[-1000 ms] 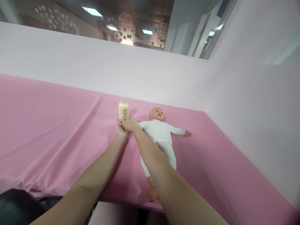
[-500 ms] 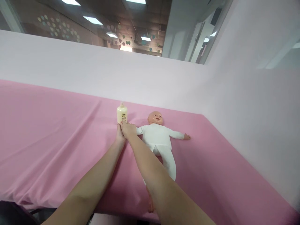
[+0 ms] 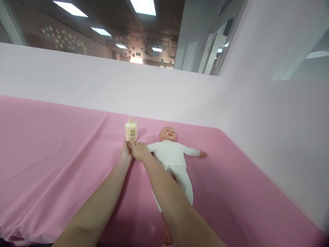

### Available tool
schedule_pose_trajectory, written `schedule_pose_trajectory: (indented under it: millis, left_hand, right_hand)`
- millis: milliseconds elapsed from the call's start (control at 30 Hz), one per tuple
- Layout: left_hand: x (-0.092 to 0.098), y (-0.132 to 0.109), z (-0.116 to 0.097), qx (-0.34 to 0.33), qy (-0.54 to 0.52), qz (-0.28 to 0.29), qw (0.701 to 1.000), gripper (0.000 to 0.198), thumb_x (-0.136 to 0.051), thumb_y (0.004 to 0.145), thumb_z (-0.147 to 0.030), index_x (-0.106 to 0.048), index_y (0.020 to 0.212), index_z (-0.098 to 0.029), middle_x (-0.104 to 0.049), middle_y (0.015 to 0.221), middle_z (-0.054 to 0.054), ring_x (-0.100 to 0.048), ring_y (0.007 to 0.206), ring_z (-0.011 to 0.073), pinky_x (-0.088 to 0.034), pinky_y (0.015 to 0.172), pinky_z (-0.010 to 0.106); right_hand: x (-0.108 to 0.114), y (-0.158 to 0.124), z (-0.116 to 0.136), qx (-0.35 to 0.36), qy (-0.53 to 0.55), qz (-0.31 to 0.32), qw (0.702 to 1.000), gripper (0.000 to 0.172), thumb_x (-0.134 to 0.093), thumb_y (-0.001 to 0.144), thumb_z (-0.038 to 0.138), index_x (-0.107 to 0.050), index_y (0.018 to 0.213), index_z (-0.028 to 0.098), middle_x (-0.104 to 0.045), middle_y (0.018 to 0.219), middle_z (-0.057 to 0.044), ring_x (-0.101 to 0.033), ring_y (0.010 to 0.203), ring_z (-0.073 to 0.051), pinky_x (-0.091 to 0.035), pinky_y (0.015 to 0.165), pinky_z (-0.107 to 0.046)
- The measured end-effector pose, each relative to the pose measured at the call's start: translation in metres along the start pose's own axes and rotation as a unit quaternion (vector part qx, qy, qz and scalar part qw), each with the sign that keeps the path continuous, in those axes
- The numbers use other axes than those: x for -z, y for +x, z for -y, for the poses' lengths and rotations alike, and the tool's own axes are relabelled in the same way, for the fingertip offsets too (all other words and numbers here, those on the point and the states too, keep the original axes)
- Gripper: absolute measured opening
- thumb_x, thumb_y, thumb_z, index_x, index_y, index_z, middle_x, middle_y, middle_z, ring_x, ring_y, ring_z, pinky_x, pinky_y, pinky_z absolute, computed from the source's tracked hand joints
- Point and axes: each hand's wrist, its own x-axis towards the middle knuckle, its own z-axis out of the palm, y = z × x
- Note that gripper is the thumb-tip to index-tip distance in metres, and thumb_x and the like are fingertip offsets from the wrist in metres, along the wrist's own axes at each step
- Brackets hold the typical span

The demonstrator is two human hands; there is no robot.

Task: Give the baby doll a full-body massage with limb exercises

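A baby doll (image 3: 172, 155) in a white suit lies on its back on the pink cloth (image 3: 56, 147), arms spread. Its near arm runs under my right hand (image 3: 139, 150), which is closed over the doll's hand. My left hand (image 3: 125, 153) presses against the same spot from the left, its fingers curled round the doll's hand and touching my right fingers. The doll's hand itself is hidden between them. A small cream bottle (image 3: 131, 129) with a printed label stands upright just behind both hands, apart from them.
A pale pink backdrop (image 3: 154, 89) rises behind the table and along the right side (image 3: 269, 137). The cloth has long folds on the left. My right forearm crosses over the doll's legs. The table's right edge meets the backdrop.
Both hands have stayed together at the doll's hand, just in front of the bottle. The view has tilted upward, so everything sits a little lower in the picture.
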Motion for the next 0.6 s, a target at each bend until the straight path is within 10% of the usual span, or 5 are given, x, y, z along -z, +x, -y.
schedule_pose_trajectory:
  millis: [300, 600]
  left_hand:
    - [0.006, -0.001, -0.005, -0.086, 0.045, -0.043, 0.994, 0.016, -0.047, 0.094, -0.015, -0.059, 0.084, -0.019, -0.057, 0.066, -0.004, -0.056, 0.055, 0.009, -0.046, 0.061, 0.022]
    - [0.015, 0.002, -0.02, -0.163, 0.155, -0.097, 0.97, 0.016, -0.046, 0.092, -0.017, -0.061, 0.088, -0.02, -0.05, 0.066, -0.006, -0.048, 0.052, 0.0085, -0.038, 0.052, 0.02]
  right_hand:
    - [0.038, -0.06, -0.018, 0.029, 0.097, 0.048, 0.994, 0.053, -0.049, 0.099, 0.031, -0.041, 0.149, 0.019, -0.035, 0.161, -0.015, -0.029, 0.15, -0.034, -0.034, 0.118, -0.053]
    - [0.069, -0.178, -0.064, 0.041, 0.182, 0.031, 0.982, 0.055, -0.039, 0.096, 0.017, -0.051, 0.146, 0.037, -0.042, 0.159, 0.0, -0.035, 0.149, -0.016, -0.04, 0.117, -0.036]
